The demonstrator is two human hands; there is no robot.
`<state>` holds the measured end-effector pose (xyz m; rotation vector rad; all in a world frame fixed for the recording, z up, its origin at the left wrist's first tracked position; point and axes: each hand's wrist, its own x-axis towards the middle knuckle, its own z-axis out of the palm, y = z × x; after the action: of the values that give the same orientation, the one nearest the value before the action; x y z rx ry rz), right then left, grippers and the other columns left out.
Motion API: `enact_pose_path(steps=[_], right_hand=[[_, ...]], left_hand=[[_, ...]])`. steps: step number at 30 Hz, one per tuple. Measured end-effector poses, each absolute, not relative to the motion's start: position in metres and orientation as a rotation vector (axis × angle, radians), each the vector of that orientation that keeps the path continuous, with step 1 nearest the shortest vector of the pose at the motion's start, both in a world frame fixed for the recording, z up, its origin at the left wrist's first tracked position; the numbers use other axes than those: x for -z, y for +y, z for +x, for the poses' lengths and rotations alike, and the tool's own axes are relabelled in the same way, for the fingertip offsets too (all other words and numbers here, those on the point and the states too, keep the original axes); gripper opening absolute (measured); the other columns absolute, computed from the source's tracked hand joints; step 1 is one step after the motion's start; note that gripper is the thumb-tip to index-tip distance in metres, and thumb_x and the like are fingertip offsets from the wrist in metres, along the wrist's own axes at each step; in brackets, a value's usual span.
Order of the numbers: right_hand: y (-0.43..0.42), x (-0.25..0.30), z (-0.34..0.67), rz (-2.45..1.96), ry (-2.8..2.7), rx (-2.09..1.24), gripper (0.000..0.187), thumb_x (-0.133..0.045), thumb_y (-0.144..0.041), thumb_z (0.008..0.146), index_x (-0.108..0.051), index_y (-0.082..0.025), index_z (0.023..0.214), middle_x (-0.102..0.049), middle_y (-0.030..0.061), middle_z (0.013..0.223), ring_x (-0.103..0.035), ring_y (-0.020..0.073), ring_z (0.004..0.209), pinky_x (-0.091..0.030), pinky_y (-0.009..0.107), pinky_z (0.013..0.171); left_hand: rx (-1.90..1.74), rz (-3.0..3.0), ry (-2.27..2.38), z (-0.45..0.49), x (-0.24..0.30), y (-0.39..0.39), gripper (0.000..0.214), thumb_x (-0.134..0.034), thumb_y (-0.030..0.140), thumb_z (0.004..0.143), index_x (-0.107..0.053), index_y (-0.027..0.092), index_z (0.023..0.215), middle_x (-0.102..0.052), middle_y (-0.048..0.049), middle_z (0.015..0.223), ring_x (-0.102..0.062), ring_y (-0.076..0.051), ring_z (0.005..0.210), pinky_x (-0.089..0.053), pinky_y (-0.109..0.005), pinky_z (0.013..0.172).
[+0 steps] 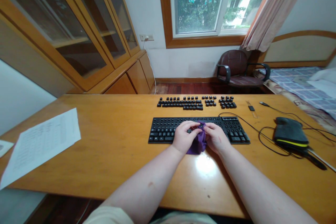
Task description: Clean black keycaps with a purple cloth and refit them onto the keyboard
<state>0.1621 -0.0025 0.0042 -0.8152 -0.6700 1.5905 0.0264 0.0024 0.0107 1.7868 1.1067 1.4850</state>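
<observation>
Both hands meet over the front middle of a black keyboard (pixel 162 126). My left hand (pixel 185 134) pinches a purple cloth (pixel 201 141) from the left. From the right, my right hand (pixel 216 136) grips the same cloth. The cloth is bunched between the fingers, and its lower end hangs past the keyboard's front edge. Whether a small keycap sits inside the cloth is hidden. Many keys are off the upper rows of the keyboard, while keys remain at its lower left and lower right. Loose black keycaps (pixel 193 104) lie in rows behind it.
Printed papers (pixel 44 140) lie at the left. To the right are a wire keycap puller (pixel 251 108), a coiled cable (pixel 258 134), a dark grey cloth (pixel 290 131) with a yellow edge and a brush handle (pixel 316 161). An armchair (pixel 236 64) stands beyond the desk.
</observation>
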Motion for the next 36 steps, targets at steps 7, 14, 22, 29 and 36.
enact_pose_path(steps=[7,14,22,29,36], right_hand=[[-0.005,-0.010,0.160,-0.859,-0.641,-1.587,0.021,-0.080,-0.027,0.052,-0.068,-0.019,0.068,-0.068,-0.0002,0.058,-0.058,0.0132,0.048,-0.047,0.026,0.054],[-0.005,-0.015,0.160,-0.870,-0.614,-1.553,0.022,-0.079,-0.028,0.053,-0.068,-0.018,0.069,-0.068,0.0005,0.059,-0.059,0.0136,0.048,-0.047,0.026,0.053],[-0.001,-0.011,0.167,-0.812,-0.546,-1.516,0.022,-0.077,-0.028,0.058,-0.069,-0.019,0.076,-0.070,0.0005,0.070,-0.062,0.0133,0.059,-0.048,0.024,0.058],[0.003,-0.005,0.170,-0.834,-0.563,-1.445,0.022,-0.077,-0.028,0.059,-0.068,-0.019,0.077,-0.071,0.0002,0.073,-0.063,0.0144,0.061,-0.050,0.026,0.062],[-0.002,-0.009,0.163,-0.898,-0.625,-1.486,0.023,-0.079,-0.025,0.054,-0.068,-0.018,0.073,-0.070,0.0013,0.065,-0.062,0.0148,0.052,-0.050,0.026,0.054]], left_hand=[[-1.493,1.692,1.099,0.029,-0.004,0.003,0.016,-0.066,0.018,0.071,-0.069,0.019,0.087,-0.069,-0.0040,0.084,-0.063,-0.015,0.077,-0.052,-0.030,0.075],[-1.363,1.439,1.189,0.031,-0.003,0.006,0.014,-0.060,0.027,0.075,-0.063,0.014,0.074,-0.064,-0.0020,0.069,-0.059,-0.013,0.065,-0.049,-0.025,0.064],[-1.197,1.478,0.965,0.029,-0.008,0.003,0.020,-0.056,0.027,0.078,-0.062,0.015,0.094,-0.067,-0.0059,0.088,-0.062,-0.015,0.078,-0.049,-0.026,0.071],[-1.311,1.396,1.157,0.027,-0.007,0.009,0.017,-0.054,0.029,0.078,-0.057,0.014,0.069,-0.057,0.0016,0.063,-0.053,-0.011,0.061,-0.042,-0.021,0.059],[-1.312,1.512,1.020,0.022,-0.014,0.007,0.022,-0.048,0.031,0.083,-0.061,0.015,0.075,-0.062,-0.0035,0.075,-0.057,-0.015,0.074,-0.045,-0.026,0.072]])
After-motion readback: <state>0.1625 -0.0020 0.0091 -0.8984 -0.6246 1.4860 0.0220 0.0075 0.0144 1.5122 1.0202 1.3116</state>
